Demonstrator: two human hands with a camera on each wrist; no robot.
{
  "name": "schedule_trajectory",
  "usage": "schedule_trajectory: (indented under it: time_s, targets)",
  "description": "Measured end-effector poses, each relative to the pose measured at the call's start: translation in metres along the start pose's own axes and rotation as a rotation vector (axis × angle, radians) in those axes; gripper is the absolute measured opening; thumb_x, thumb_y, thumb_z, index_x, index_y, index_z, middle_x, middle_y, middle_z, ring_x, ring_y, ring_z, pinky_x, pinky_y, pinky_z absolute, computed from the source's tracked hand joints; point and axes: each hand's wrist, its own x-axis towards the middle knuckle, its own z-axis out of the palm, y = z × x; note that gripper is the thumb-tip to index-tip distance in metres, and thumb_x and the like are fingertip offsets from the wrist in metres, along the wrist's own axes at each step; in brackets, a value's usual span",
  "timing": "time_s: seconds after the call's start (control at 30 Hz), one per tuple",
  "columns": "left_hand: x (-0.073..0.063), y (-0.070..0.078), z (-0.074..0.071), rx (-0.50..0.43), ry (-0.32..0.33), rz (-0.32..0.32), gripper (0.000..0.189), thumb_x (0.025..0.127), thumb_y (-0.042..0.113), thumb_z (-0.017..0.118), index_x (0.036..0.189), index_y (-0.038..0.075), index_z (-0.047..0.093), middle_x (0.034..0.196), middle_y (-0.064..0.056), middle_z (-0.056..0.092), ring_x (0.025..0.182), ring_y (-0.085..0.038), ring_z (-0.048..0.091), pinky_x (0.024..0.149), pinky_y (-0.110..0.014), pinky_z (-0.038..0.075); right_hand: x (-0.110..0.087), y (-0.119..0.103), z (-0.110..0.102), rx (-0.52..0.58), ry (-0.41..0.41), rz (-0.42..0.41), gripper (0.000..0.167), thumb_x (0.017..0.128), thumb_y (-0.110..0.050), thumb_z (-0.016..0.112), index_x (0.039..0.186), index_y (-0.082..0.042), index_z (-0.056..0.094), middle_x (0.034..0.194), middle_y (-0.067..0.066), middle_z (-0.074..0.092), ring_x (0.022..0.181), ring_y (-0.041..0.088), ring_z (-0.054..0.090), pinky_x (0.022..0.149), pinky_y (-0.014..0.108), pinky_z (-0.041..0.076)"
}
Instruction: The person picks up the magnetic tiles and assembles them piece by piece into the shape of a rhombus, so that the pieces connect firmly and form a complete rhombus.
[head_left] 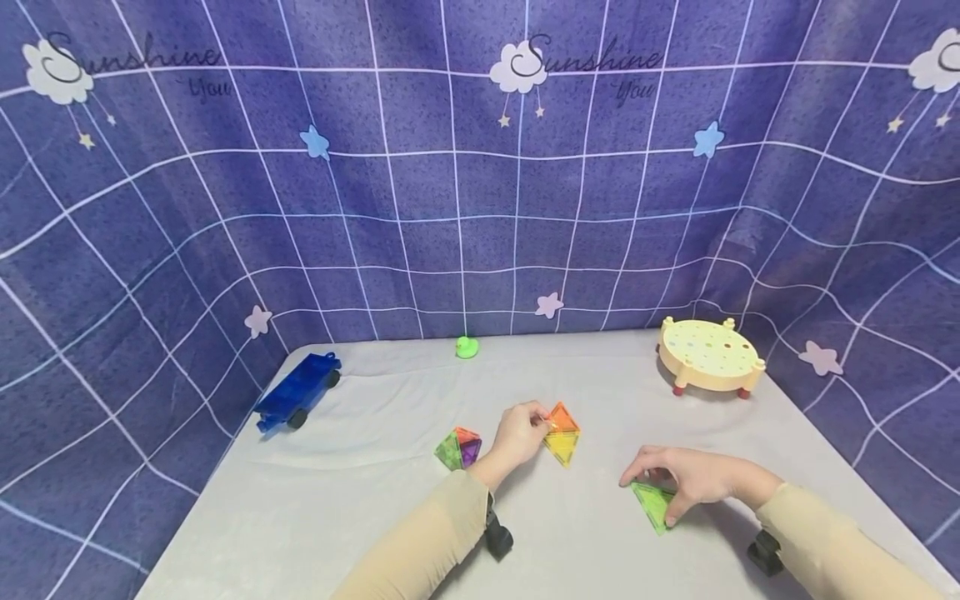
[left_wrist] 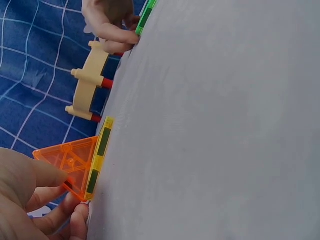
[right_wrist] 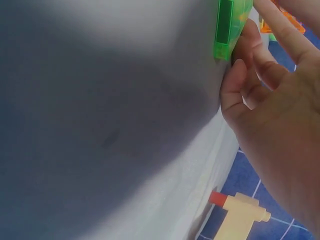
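My left hand (head_left: 520,435) pinches a see-through orange triangular magnetic tile (head_left: 559,416) between thumb and fingers. The orange tile stands tilted up in the left wrist view, its lower edge along a yellow triangular magnetic tile (head_left: 564,447) that lies on the table. Off to the right, my right hand (head_left: 693,479) grips a green triangular magnetic tile (head_left: 654,505), thumb at its near corner and fingers at its far one. That green tile (right_wrist: 233,25) is close to the table surface. Left of my left wrist sits a small cluster of green, orange and purple tiles (head_left: 450,451).
A blue toy wagon (head_left: 298,392) with black wheels stands at the table's left edge. At the back are a small green toy duck (head_left: 467,347) and, to the right, a round cream pegged stand (head_left: 708,357) with red feet. A blue gridded curtain (head_left: 480,192) surrounds the grey table (head_left: 360,500).
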Motion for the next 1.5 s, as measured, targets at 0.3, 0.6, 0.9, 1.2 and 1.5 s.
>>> schedule_trajectory:
  time_s: [0.3,0.6,0.9,1.2,1.5]
  targets:
    - [0.000,-0.002,0.002,0.015,-0.001,-0.025,0.008,0.086,0.003,0.071,0.086,0.011,0.072,0.075,0.006,0.064,0.068,-0.006,0.053,0.064,-0.024,0.047,0.001,-0.001,0.003,-0.035,0.049,-0.003,0.059,0.073,-0.017,0.087,0.128,-0.010,0.065,0.107,0.000,0.063,0.095,0.014,0.058,0.080,0.030,0.050]
    - [0.002,-0.002,0.001,0.006,0.000,-0.030,0.008,0.087,0.004,0.072,0.086,0.011,0.071,0.075,0.007,0.064,0.067,-0.005,0.053,0.064,-0.023,0.046,0.014,-0.003,0.005,-0.066,0.167,0.020,0.059,0.071,-0.017,0.090,0.120,-0.004,0.061,0.102,0.003,0.062,0.091,0.016,0.059,0.076,0.030,0.052]
    - [0.001,0.000,0.001,0.004,0.000,-0.019,0.009,0.087,0.001,0.071,0.086,0.010,0.071,0.076,0.005,0.066,0.068,-0.006,0.054,0.065,-0.024,0.047,0.034,-0.002,0.007,-0.052,0.248,0.082,0.057,0.073,-0.008,0.088,0.119,-0.007,0.054,0.103,0.004,0.067,0.093,0.019,0.062,0.083,0.035,0.052]
    - [0.000,0.001,-0.001,0.005,-0.003,-0.029,0.009,0.087,0.001,0.071,0.086,0.010,0.071,0.077,0.005,0.067,0.069,-0.006,0.054,0.065,-0.024,0.048,0.061,0.001,0.005,-0.129,0.328,0.126,0.051,0.076,0.000,0.084,0.121,-0.007,0.061,0.106,0.000,0.067,0.099,0.022,0.064,0.092,0.051,0.054]
    - [0.000,0.002,-0.001,0.012,-0.012,-0.027,0.007,0.088,0.004,0.071,0.087,0.011,0.072,0.083,0.004,0.071,0.075,-0.007,0.060,0.071,-0.026,0.052,0.087,0.006,0.004,-0.073,0.394,0.036,0.038,0.079,0.006,0.079,0.114,-0.004,0.065,0.099,0.002,0.067,0.093,0.022,0.064,0.086,0.049,0.056]
